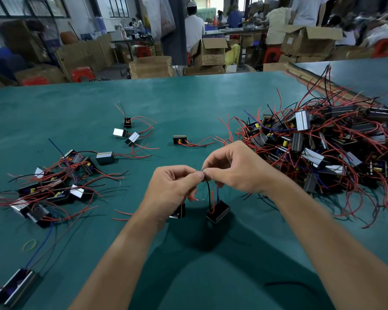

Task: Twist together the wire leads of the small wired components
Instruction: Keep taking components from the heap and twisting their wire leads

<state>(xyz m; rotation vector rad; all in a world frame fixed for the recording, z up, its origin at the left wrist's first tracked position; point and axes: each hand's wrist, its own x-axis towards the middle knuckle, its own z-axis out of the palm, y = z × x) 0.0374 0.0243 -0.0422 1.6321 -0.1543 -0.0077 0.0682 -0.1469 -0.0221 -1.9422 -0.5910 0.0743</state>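
Both my hands meet above the green table [188, 104], fingertips almost touching. My left hand [173, 191] and my right hand [235, 168] each pinch the thin wire leads [208, 189] at their upper ends. A black lead runs down from the pinch to a small black component [217, 212] that hangs just above the table. A second black component [179, 211] shows partly below my left palm, with a short red lead end beside it. Where exactly the leads cross is hidden between my fingertips.
A big heap of components with red and black wires [323, 148] fills the right side. A smaller group [52, 186] lies at the left, with loose ones [130, 133] farther back. A yellow rubber band [29, 245] and a long component [14, 289] lie at the near left.
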